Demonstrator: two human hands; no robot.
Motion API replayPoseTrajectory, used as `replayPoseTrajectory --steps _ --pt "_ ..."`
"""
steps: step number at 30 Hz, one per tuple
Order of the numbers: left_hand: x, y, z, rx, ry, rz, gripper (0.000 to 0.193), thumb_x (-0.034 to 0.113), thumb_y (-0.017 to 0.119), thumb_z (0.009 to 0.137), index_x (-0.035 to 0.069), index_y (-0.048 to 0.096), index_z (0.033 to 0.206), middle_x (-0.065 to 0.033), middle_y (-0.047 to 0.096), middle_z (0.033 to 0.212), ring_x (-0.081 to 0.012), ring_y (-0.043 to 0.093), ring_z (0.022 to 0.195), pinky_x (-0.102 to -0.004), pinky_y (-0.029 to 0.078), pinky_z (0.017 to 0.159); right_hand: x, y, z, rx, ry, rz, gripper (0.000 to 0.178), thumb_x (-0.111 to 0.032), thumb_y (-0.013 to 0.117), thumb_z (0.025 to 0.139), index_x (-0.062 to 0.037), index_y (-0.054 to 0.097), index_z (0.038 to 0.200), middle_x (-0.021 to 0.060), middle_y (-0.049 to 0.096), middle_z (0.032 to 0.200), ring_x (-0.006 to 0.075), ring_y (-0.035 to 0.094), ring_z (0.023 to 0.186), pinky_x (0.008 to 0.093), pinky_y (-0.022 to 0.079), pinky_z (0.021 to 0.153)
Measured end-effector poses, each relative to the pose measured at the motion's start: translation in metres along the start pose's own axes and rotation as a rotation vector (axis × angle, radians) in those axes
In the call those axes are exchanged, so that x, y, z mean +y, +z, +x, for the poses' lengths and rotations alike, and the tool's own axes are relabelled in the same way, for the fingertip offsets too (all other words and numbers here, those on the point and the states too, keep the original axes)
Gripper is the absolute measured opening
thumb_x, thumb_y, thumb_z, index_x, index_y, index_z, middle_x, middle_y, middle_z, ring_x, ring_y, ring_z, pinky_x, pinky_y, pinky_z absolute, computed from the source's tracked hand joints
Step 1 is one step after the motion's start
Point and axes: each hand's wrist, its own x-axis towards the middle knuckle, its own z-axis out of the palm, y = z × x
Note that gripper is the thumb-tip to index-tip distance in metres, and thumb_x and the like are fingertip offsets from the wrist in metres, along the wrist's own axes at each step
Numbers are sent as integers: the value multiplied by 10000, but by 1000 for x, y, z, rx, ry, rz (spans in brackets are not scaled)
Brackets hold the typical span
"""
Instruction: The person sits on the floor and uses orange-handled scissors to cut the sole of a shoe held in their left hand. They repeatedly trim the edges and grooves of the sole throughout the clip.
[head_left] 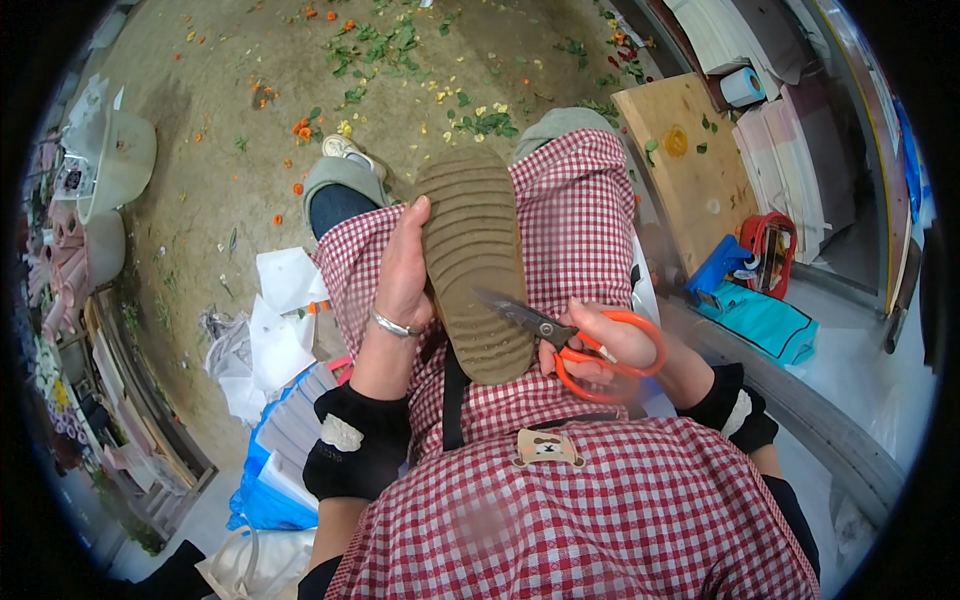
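A brown slipper (468,235) with a ridged sole lies over my lap, sole side up and toe pointing away from me. My left hand (403,265) grips its left edge, the palm against the side and the other fingers hidden under it. In my right hand (605,345) is a pair of scissors with orange-red handles (655,345). The dark blades are together and point left across the lower part of the sole; whether the tip touches it I cannot tell. A red-and-white checked apron (580,240) covers my lap beneath the slipper.
Petals and leaves (380,45) are scattered over the floor ahead. At left stand white tubs (128,160); nearer are white papers (285,325) and a blue bag (265,485). To the right are a wooden board (690,150), a turquoise packet (765,325) and a metal rail (800,405).
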Motion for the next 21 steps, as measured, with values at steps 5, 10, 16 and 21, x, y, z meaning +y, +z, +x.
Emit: replayPoseTrajectory --steps 5,10,16,21 --pt "1 2 -1 -20 -11 -4 490 377 387 929 -9 424 1230 -144 553 1150 -229 577 997 -337 477 853 6 4 2 29 -40 -14 683 -497 129 948 2 588 863 -40 408 486 60 383 386 200 371 410" --pt "-1 3 -1 -22 4 11 490 377 387 929 -10 426 1227 -144 556 1144 -228 580 990 -337 480 847 8 1 1 9 -43 15 700 -508 118 944 4 587 859 -44 390 476 59 363 378 199 349 407" --pt "-2 1 0 -8 -18 -1 484 374 392 927 -10 436 1218 -147 559 1140 -229 583 985 -334 485 839 5 0 0 -22 -40 -11 712 -526 112 937 10 579 878 -46 372 469 57 343 378 200 335 407" --pt "0 4 -2 -15 -34 -35 437 342 408 928 3 445 1202 -136 562 1121 -220 583 973 -338 489 825 8 -8 -5 -158 47 133 722 -566 140 918 26 553 908 -31 398 496 74 391 427 206 374 437"
